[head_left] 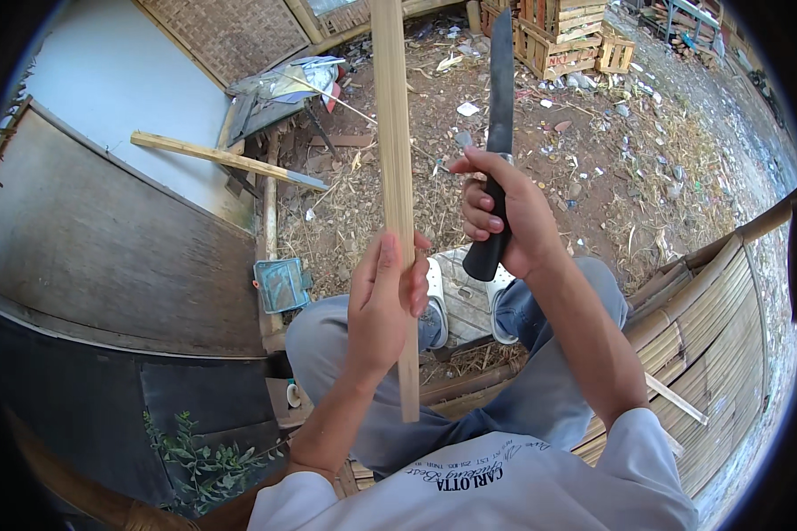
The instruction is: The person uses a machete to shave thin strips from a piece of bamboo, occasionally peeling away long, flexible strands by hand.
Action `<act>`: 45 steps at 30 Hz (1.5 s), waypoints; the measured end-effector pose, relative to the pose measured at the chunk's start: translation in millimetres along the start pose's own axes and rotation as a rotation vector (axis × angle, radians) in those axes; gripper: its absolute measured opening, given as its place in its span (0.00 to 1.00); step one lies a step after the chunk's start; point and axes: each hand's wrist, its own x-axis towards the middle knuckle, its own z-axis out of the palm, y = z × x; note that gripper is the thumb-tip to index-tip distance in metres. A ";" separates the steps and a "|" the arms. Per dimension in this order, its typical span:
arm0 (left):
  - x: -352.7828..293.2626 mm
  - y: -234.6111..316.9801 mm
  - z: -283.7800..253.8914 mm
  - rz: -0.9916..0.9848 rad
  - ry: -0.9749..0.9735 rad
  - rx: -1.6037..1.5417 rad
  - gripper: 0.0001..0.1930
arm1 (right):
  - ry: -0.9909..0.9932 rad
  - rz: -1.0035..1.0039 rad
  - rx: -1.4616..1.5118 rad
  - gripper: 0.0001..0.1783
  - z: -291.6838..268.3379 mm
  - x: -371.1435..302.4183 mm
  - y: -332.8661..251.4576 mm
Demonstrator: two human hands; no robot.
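My left hand (383, 288) is wrapped round a long, pale bamboo strip (393, 150), gripping it in its lower part. The strip stands nearly upright in the view, running past the top edge, and its lower end hangs above my lap. In my right hand (518, 208) is a large knife (500, 97) with a black handle and a dark, broad blade. Its blade points away from me, the tip up near the top of the view. Blade and strip are apart, with a gap between them.
I sit on a bamboo slat bench (708, 345), feet on a wooden board (460, 296). At left are a blue plastic basket (282, 286), a wooden beam (230, 159) and a low table (279, 97). Wooden crates (558, 40) stand at the back; litter and straw cover the dirt ground.
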 end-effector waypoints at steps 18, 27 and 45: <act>25.3 -9.4 -13.2 0.562 0.403 -0.180 0.16 | -0.079 0.081 -0.704 0.16 -7.8 -14.2 19.7; 4.3 -3.1 -38.6 0.344 0.355 0.012 0.20 | -0.035 -0.125 -1.108 0.14 -21.6 -13.2 16.3; -98.9 -32.3 -186.0 0.245 0.877 1.212 0.16 | 0.396 -0.266 -1.295 0.14 -8.8 -21.9 4.1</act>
